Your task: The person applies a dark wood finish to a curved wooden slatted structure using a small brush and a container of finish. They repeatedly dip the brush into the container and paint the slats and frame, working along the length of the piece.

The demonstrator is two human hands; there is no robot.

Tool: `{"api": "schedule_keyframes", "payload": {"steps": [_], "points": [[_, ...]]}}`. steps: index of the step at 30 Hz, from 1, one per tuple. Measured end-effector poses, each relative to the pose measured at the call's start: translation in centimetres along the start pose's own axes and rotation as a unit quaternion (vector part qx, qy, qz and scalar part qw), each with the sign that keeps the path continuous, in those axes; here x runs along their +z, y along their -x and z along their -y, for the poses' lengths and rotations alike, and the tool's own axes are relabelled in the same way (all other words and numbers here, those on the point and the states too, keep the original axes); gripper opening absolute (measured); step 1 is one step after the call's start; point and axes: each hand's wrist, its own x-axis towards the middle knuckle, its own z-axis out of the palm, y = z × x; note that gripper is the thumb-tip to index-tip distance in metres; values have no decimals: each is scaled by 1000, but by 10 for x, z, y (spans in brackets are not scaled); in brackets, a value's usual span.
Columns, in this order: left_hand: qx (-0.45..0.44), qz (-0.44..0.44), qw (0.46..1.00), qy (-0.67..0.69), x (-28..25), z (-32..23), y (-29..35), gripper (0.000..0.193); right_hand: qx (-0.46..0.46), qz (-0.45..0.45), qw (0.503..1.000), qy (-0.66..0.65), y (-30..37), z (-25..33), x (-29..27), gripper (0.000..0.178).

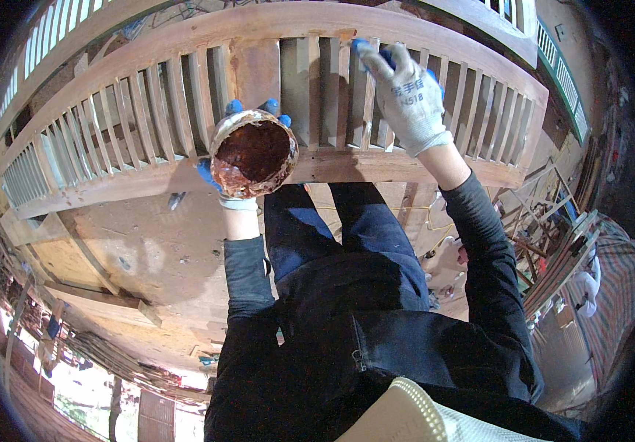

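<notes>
My left hand [230, 171], in a white glove with blue fingertips, is closed round a round bowl [221, 188] crusted along its rim. Inside the bowl lies reddish-brown paste [255, 151]. My right hand [411, 99], gloved alike, reaches to the far rail of a slatted wooden panel [255, 70]. Its fingers are curled together with the index fingertip at the rail, beside a small reddish-brown smear [347, 34]. Whether anything is pinched there is hidden. The bowl is held above the panel's near rail [376, 166], left of the middle.
More slatted frames [60, 33] stand beyond the panel, with a green-edged one [564, 74] at the far right. Loose wood strips [560, 258] are piled at the right near a striped sheet [615, 280]. Boards [104, 302] lie on the floor at the left.
</notes>
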Motion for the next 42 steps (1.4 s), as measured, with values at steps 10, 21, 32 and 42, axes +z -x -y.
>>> {"api": "schedule_keyframes", "payload": {"steps": [10,21,32,42], "points": [[1,14,1000,-1,4,3,-1,97,90,87,992,-25,-6,13,-23,32],[14,-16,999,41,5,7,0,77,31,14,998,62,30,-13,19,50],[-3,31,1000,6,11,3,-1,66,83,48,995,-1,29,-9,7,57],[10,-21,999,42,6,4,0,62,79,53,995,0,22,-9,-4,54]]}}
